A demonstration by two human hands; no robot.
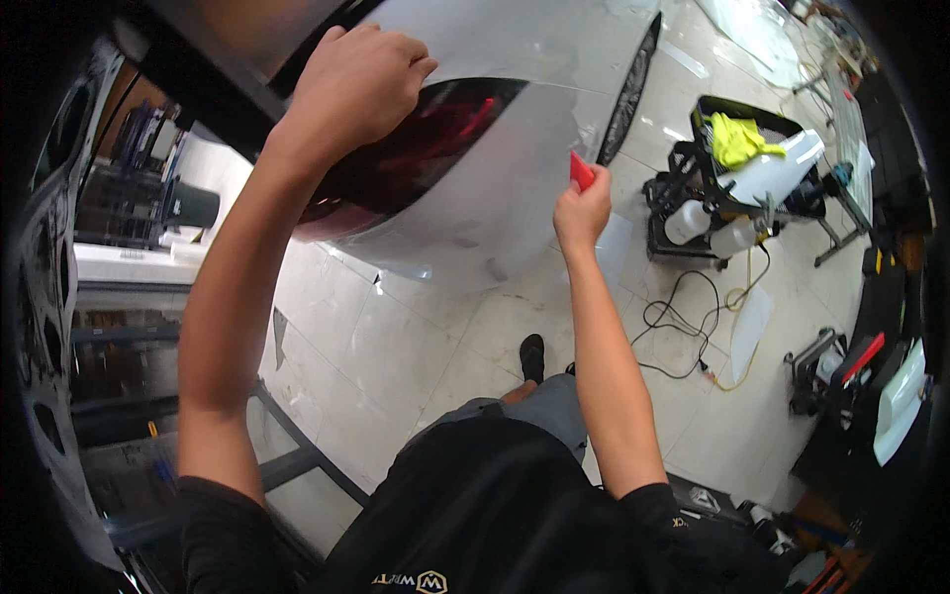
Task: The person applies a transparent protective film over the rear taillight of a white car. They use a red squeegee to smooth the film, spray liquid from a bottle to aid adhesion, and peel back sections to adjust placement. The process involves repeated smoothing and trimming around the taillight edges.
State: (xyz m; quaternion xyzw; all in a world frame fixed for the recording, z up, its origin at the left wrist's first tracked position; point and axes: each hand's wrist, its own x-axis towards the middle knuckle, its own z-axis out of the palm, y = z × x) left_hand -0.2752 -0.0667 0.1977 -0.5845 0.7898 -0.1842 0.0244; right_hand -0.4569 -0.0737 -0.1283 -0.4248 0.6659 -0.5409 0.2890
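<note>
My right hand (582,210) is closed around a small red squeegee (581,170), held near the right side of a white car body panel (534,158). Raised at the upper left, my left hand (361,84) has its fingers curled above a dark red lamp (414,148); what they grip, if anything, is hidden. A glossy translucent sheet seems to overhang the panel's lower edge, with grey smudges on it. A long black slotted trim (630,89) runs along the panel's right edge.
At right stands a black rolling cart (676,178) holding a yellow cloth (737,139) and white bottles (686,223). Cables (693,327) and film scraps (752,327) lie on the tiled floor (356,337). Metal racks (297,455) are at left, a wheeled stool (821,366) at lower right.
</note>
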